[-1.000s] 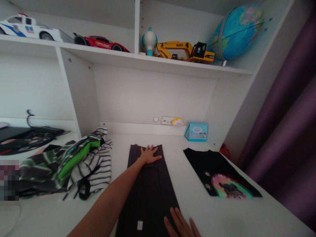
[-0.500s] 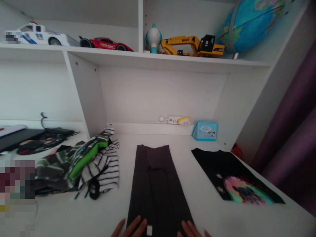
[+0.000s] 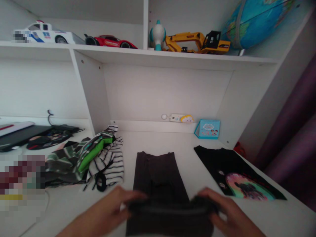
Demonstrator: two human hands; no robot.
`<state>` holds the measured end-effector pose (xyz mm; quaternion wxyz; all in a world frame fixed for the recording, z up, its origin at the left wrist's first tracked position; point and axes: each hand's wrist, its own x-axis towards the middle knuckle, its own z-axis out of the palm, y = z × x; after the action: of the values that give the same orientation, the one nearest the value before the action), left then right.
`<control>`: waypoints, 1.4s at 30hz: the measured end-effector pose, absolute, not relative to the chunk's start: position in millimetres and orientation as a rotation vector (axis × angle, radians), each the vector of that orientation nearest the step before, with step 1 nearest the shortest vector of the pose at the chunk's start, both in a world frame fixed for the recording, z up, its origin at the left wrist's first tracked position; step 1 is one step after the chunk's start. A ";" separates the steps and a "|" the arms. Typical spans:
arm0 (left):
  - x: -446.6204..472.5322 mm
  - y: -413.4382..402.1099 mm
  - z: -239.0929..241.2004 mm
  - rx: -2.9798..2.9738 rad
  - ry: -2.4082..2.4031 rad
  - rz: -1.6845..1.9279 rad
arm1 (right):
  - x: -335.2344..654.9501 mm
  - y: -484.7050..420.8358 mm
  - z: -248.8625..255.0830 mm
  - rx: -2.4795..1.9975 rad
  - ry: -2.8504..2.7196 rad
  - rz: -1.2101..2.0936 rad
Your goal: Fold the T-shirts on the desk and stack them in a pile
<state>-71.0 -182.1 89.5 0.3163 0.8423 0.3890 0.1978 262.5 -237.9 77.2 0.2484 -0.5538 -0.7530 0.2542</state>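
Note:
A dark, nearly black garment (image 3: 158, 168) lies folded into a long strip on the white tabletop, its far end flat. I cannot make out its exact kind. The near end is lifted and bunched, blurred by motion. My left hand (image 3: 115, 205) pinches the lifted part at its left corner, thumb and fingers closed on the cloth. At the right corner my right hand (image 3: 223, 207) is closed on it in the same way. Between the hands the raised edge runs roughly level across the strip.
Left is a heap of striped and green clothes (image 3: 96, 158). To the right lies a black T-shirt (image 3: 222, 164) with a colourful print. A blue desk calendar (image 3: 209, 129) and a power strip (image 3: 176, 117) are behind. Above, a shelf (image 3: 172, 56) bears toy vehicles and a globe (image 3: 259, 23).
Both hands lay flat on the garment's near end. Now they grip its two sides and have raised that end off the table. The view has shifted slightly.

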 end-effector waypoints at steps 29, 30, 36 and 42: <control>-32.0 -11.7 6.7 2.065 1.686 0.832 | 227.4 -40.4 -1.4 -1.744 -1.564 0.362; -32.6 -10.9 9.0 2.070 1.664 0.811 | 227.8 -42.3 0.8 -1.708 -1.561 0.373; -33.5 -10.7 60.8 2.109 1.466 0.979 | 236.1 -54.9 63.4 -1.399 -1.500 0.329; -37.6 -41.0 145.9 2.132 0.769 1.405 | 242.9 -108.6 150.6 -1.077 -1.474 0.059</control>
<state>-37.6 -41.0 145.9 0.2353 0.7772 0.2802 0.5120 242.9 -108.6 150.6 0.6110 -0.4668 -0.6388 0.0257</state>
